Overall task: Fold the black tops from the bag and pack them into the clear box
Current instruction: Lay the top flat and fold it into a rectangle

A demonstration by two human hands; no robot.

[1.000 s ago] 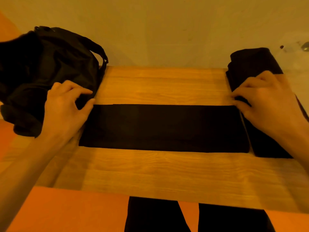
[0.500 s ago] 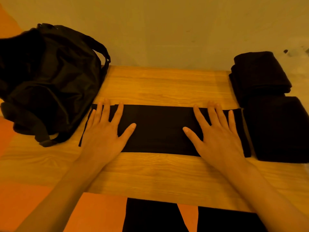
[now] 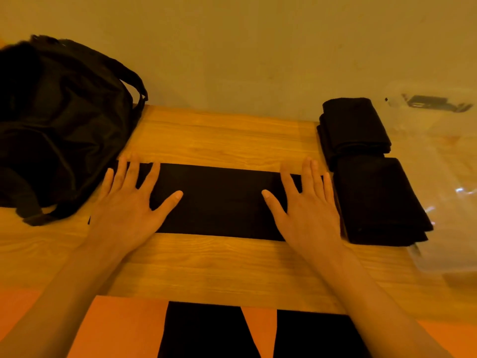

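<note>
Black top [image 3: 222,202] lies flat at mid-table, folded into a long narrow strip running left to right, long edges straight, roughly parallel w/ the table's front edge. Left hand [image 3: 126,210] rests palm-down on the strip's left end, fingers straight and spread, thumb angled inward over the cloth; gripping nothing, just pressing flat. Fingertips reach the strip's far edge. Right hand [image 3: 307,210] mirrors it on the right end: palm down, fingers released and spread, thumb pointing in toward centre, nothing grasped. Bare cloth shows btwn the two thumbs.

Just right of the strip, two more black tops, already folded into thick bundles: near one [image 3: 379,202] squarish, just beside the right hand's little finger; far one [image 3: 353,125] narrower, its near end touching or overlapping the near bundle. Clear box [image 3: 444,259] is at the far right, see-through w/ glints on its wall; can't tell if the bundles sit inside its left wall or just beside it. A dark clip or label [image 3: 436,102] shows at the box's far end, too blurred to read.

Black bag [image 3: 59,130] slumps at the table's left end, strap looped at its top right, close to the left hand but apart from it. Wooden table [image 3: 219,135] backs onto a plain wall [image 3: 232,47]. Below the front edge: orange floor [image 3: 116,329] and the person's legs [image 3: 204,332] in black.
</note>
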